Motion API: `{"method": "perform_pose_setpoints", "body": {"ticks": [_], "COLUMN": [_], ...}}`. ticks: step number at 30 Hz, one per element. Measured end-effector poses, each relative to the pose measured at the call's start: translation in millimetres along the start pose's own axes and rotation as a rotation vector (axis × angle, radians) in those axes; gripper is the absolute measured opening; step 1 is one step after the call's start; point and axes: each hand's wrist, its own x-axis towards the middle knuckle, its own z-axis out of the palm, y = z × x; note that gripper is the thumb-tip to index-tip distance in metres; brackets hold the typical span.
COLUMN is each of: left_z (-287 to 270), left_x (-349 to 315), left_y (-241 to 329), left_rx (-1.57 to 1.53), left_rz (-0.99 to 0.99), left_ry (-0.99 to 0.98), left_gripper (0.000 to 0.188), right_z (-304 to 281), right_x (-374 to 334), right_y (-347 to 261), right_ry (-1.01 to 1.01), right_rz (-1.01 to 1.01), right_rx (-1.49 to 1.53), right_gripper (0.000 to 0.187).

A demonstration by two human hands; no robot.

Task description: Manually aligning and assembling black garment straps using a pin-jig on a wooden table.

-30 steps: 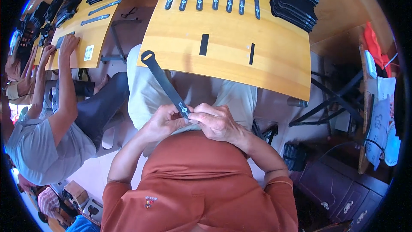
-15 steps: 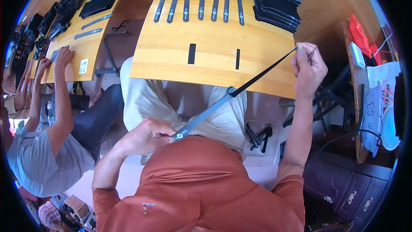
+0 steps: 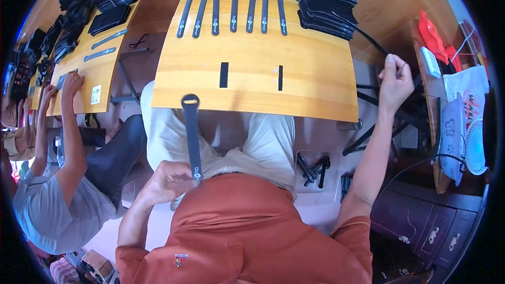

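The strip (image 3: 373,44) is now off the strap (image 3: 193,139), so separating seems done; the left hand (image 3: 165,181) pinches the strap above the lap (image 3: 226,163), the right hand (image 3: 396,85) pinches the strip beside the worktop (image 3: 247,87)

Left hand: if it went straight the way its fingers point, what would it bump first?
Past the dark strap it holds, the left hand points to the right, so it would probably meet the reddish-brown shirt first. Depth is unclear, so it might pass in front.

Left arm (image 3: 133,224) bent, left fingers (image 3: 180,169) pinched, right arm (image 3: 371,163) stretched forward, right fingers (image 3: 390,67) pinched
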Motion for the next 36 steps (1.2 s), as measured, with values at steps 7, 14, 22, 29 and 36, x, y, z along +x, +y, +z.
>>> {"method": "perform_pose_setpoints", "body": {"ticks": [7, 14, 22, 29, 36], "left_z": [5, 20, 26, 34, 35], "left_x": [0, 13, 22, 34, 40], "left_y": [-18, -10, -10, -16, -7], "left_rx": [-0.193, -0.225, -0.268, -0.349, -0.394], "left_rz": [0.075, -0.009, 0.084, 0.169, 0.136], "left_ry": [0.088, 0.06, 0.09, 0.073, 0.154], "left_gripper": [0.01, 0.013, 0.017, 0.027, 0.019], "right_z": [18, 30, 32, 30, 27], "right_x": [-86, -127, -131, -132, -130], "right_y": [19, 29, 23, 15, 19], "right_ry": [-0.313, -0.492, -0.541, -0.546, -0.567], "right_rz": [-0.271, -0.337, -0.416, -0.418, -0.406], "right_rx": [-0.294, -0.271, -0.273, -0.282, -0.309], "right_gripper": [0.008, 0.012, 0.014, 0.014, 0.018]}}
